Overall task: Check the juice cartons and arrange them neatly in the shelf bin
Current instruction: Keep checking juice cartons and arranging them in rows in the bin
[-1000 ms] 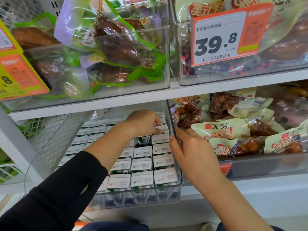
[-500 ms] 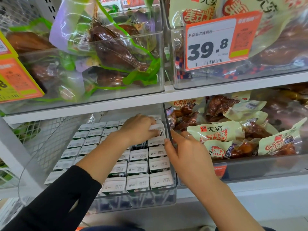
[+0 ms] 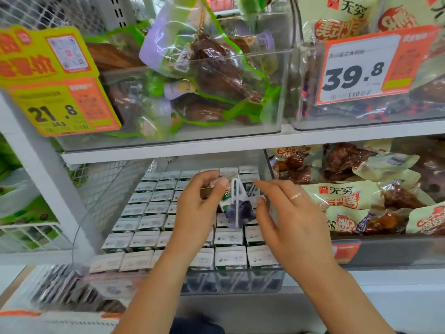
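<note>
Lighting: bright, even, soft shadows. Glare: on clear bins point(image 3: 168, 138) and snack bags point(image 3: 342, 196). Blur: motion smear throughout, heaviest near left. Distortion: wide-angle bowing at edges.

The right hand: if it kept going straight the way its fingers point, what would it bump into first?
Probably the carton that the left hand holds up over the bin. The right hand is open, with its fingertips just beside that carton. Depth is hard to judge.
</note>
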